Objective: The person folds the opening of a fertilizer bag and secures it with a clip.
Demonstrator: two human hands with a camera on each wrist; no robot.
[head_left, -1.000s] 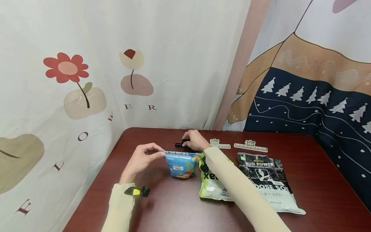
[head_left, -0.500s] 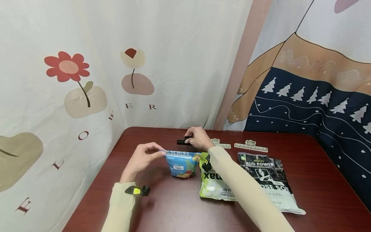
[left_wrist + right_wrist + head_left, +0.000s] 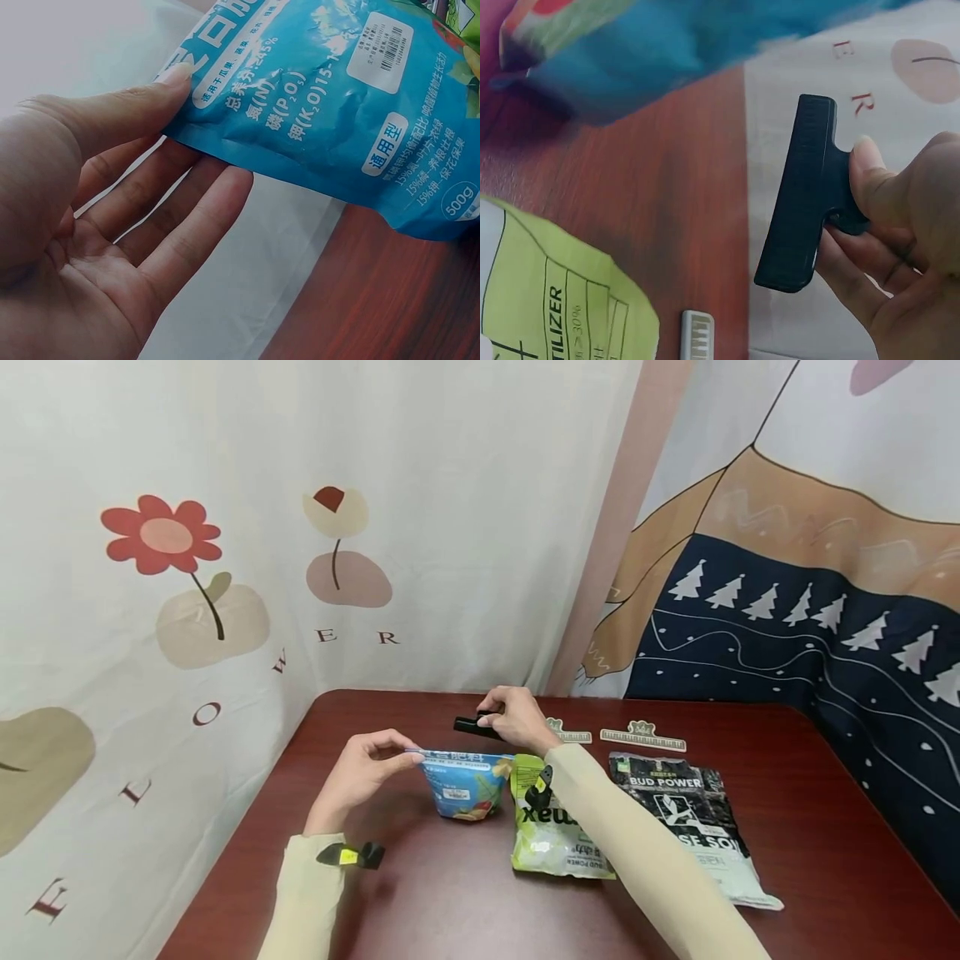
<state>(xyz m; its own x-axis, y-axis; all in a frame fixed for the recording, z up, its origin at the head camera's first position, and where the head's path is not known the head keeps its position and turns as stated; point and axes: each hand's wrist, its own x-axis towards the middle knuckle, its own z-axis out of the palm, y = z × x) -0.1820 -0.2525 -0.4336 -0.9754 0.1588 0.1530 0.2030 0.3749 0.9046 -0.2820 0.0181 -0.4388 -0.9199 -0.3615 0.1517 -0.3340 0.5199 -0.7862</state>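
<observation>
One blue pouch [image 3: 459, 789]: it stood upright, apparently with its base on the table [image 3: 420, 893], its printed top edge drawn fairly straight across.

Left hand [image 3: 363, 772]: you pinched the pouch at its upper left corner, thumb on the printed face and fingers behind. A light, steady outward pull seemed the best hold; a hard squeeze could have buckled the edge.

Right hand [image 3: 516, 720]: you gripped a black clip [image 3: 799, 195] by its handle, between thumb and fingers, with the long bar left free. That hold looked right for pressing the handle; the views did not tell whether the jaws were parted.

Clip to pouch: the clip was beyond the top edge and apart from it, its bar slightly slanted in the head view. Turning the bar parallel to the edge seemed the sound move if the two were to meet.

Green bag [image 3: 558, 839]: it lay just right of the pouch, contact unclear. Your right sleeve [image 3: 645, 860] crossed above it, so a raised forearm was worth your care.

Far side: two pale clips [image 3: 643, 741] lay beyond the bags, and a black-and-white bag [image 3: 678, 785] lay right of the green one, partly hidden by your sleeve.
</observation>
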